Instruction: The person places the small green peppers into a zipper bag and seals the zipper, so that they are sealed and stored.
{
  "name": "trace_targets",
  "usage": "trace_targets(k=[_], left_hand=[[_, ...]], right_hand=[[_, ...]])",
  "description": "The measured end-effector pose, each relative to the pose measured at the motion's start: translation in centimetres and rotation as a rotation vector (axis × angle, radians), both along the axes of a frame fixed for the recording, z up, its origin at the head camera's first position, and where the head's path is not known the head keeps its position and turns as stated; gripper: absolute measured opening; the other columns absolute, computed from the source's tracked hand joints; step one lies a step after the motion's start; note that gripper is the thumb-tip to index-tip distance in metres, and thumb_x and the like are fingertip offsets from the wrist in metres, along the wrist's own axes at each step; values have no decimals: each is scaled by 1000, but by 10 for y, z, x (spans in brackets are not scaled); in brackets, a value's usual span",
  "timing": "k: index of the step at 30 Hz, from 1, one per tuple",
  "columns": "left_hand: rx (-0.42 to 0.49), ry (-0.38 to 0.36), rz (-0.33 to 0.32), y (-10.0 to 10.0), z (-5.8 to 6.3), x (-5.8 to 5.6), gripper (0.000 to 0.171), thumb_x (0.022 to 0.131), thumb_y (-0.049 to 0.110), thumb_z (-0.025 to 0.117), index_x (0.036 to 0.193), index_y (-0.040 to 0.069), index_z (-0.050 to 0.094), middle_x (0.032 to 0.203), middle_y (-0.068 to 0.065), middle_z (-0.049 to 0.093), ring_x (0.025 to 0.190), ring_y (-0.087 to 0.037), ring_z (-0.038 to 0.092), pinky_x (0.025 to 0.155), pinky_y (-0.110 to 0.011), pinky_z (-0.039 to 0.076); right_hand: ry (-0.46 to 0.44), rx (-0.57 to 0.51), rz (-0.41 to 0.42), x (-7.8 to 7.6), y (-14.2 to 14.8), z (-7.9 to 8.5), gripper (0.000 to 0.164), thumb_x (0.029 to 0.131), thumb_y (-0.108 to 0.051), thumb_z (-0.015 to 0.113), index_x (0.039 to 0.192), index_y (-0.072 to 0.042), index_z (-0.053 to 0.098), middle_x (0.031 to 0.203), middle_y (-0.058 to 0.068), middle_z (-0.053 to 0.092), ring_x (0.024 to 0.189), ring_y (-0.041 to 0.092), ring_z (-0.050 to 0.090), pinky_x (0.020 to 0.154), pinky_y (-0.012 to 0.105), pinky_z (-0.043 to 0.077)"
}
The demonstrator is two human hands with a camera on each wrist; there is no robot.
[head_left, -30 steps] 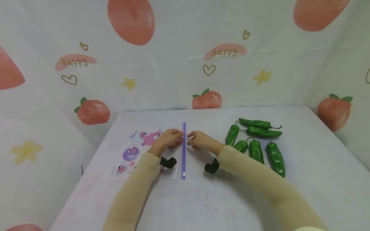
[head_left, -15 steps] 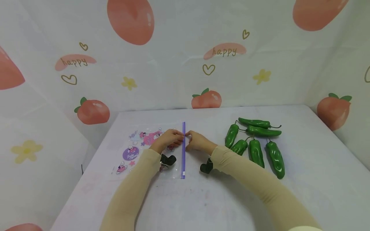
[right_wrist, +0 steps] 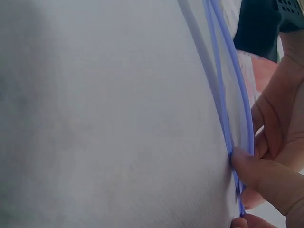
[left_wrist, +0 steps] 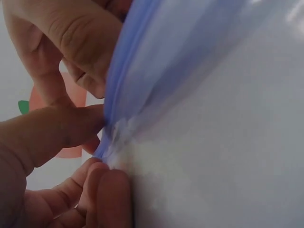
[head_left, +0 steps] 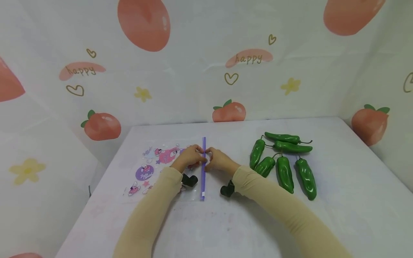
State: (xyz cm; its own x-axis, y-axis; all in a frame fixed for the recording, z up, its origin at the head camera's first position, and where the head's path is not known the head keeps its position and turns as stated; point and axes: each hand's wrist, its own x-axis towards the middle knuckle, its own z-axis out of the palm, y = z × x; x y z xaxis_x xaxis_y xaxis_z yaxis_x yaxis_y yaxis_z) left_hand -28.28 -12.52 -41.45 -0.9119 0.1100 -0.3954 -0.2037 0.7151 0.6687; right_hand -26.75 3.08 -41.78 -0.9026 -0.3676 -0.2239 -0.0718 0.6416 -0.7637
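Note:
A clear zip bag (head_left: 144,173) with pink and purple cartoon prints lies flat on the table, its purple zip strip (head_left: 203,179) toward the right. A small white slider (head_left: 203,194) shows at the strip's near end. My left hand (head_left: 189,157) pinches the strip from the bag's side, and my right hand (head_left: 220,160) pinches it from the opposite side. The fingertips of both hands meet close together there. In the right wrist view the purple edges (right_wrist: 247,102) stand slightly apart above a thumb (right_wrist: 259,173). The left wrist view shows the strip bent between the fingers.
Several green peppers (head_left: 285,172) with long stems lie on the white table (head_left: 245,229), right of my right hand. A peach-printed cloth (head_left: 190,93) hangs behind the table and at its sides. Black wrist mounts (head_left: 227,189) sit below the sleeves.
My right hand has moved left, from beside the zip strip to touching and pinching it. My left hand's thumb has come onto the strip. The peppers stay put.

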Motion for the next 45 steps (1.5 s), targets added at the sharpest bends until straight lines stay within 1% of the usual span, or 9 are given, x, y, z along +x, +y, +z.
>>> trace_targets(k=[6, 15, 22, 25, 28, 33, 36, 40, 45], left_hand=[[-34, 17, -82, 0, 2, 3, 41, 82, 21, 73, 115, 12, 51, 59, -2, 50, 47, -14, 39, 44, -25, 32], [36, 88, -199, -6, -3, 10, 36, 87, 15, 64, 119, 8, 48, 68, -2, 51, 54, -14, 43, 49, -25, 36], [108, 83, -202, -10, -3, 9, 37, 86, 9, 57, 122, 7, 51, 80, -5, 53, 58, -14, 45, 50, -24, 38], [151, 80, -203, -12, -2, 9, 40, 86, 6, 54, 126, 6, 49, 86, -6, 52, 60, -14, 46, 51, -24, 38], [181, 90, -214, -14, -2, 8, 40, 88, 3, 52, 127, 7, 46, 86, -6, 51, 59, -14, 45, 50, -24, 37], [141, 120, -248, -15, -1, 9, 21, 90, 2, 51, 110, 6, 56, 82, -5, 53, 58, -13, 45, 49, -23, 36], [98, 128, -264, -15, -1, 9, 11, 91, 7, 56, 101, 6, 61, 84, -5, 57, 62, -13, 48, 53, -22, 39], [72, 132, -267, -14, 1, 9, 11, 89, 9, 64, 100, 6, 63, 86, -5, 60, 67, -13, 52, 57, -22, 43], [67, 132, -280, -16, 5, 9, 20, 86, 3, 61, 107, 4, 63, 86, -7, 59, 65, -14, 53, 55, -23, 43]], right_hand=[[35, 37, -6, 6, -2, 1, 75, 70, -12, 84, 136, -5, 48, 90, 9, 55, 78, 19, 50, 66, 26, 38], [34, 83, -13, 10, -1, -1, 76, 70, -16, 84, 137, -7, 48, 95, 10, 56, 82, 21, 51, 69, 29, 41], [38, 84, -16, 9, 1, -1, 76, 71, -18, 85, 137, -6, 48, 91, 8, 54, 80, 19, 50, 66, 27, 39], [43, 88, -19, 9, 1, 0, 77, 71, -18, 84, 137, -6, 48, 90, 8, 53, 79, 19, 49, 66, 27, 38], [46, 87, -17, 8, 2, 0, 78, 71, -18, 85, 138, -7, 47, 89, 7, 53, 79, 18, 49, 66, 26, 38], [57, 82, -5, 6, 0, -1, 76, 71, -18, 85, 137, -6, 48, 90, 8, 54, 80, 18, 50, 66, 27, 40], [51, 89, -10, 5, -1, -2, 77, 70, -18, 86, 136, -7, 49, 91, 8, 55, 81, 19, 51, 68, 27, 40], [48, 91, -10, 5, -2, -1, 78, 70, -18, 86, 137, -8, 48, 93, 8, 55, 82, 19, 51, 69, 28, 41], [51, 75, -4, 6, -2, 0, 77, 71, -17, 85, 138, -8, 48, 91, 8, 54, 80, 18, 50, 66, 27, 40]])
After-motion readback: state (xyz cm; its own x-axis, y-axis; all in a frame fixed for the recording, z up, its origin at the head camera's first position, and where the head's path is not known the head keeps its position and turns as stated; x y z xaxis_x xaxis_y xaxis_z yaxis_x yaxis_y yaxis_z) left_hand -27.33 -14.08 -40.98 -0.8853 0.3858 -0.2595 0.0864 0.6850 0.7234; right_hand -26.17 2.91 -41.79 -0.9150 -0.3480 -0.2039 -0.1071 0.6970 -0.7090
